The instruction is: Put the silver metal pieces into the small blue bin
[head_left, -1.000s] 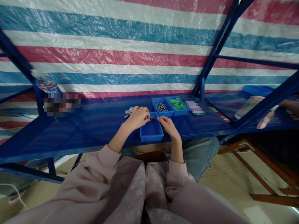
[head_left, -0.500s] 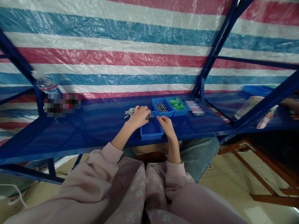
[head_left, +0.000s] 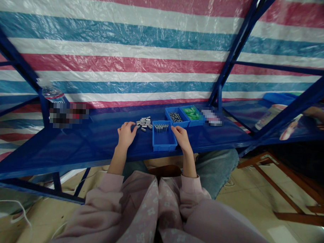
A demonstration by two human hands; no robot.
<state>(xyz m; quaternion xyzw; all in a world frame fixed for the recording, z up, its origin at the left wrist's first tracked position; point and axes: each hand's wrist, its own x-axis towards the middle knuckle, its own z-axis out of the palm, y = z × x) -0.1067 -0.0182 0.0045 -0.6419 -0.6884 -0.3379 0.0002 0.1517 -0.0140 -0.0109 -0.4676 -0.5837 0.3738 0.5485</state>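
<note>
A small blue bin sits near the front edge of the blue table, with several shiny metal cylinders standing in rows at its far end. My right hand is closed at the bin's right rim, thumb and fingers gripping it. To the bin's left, a loose pile of silver metal cylinders lies on the table. My left hand rests beside that pile's left end, its fingers bent and thumb apart, and no cylinder shows in it.
Behind the front bin stand a blue bin of small metal parts and another with green pieces. A water bottle is at the left. Blue metal posts frame the table. Another person's arm shows at the far right.
My left hand has moved from over the front bin to the left of the loose pile, uncovering the standing cylinders. My right hand stays at the bin's right rim.
</note>
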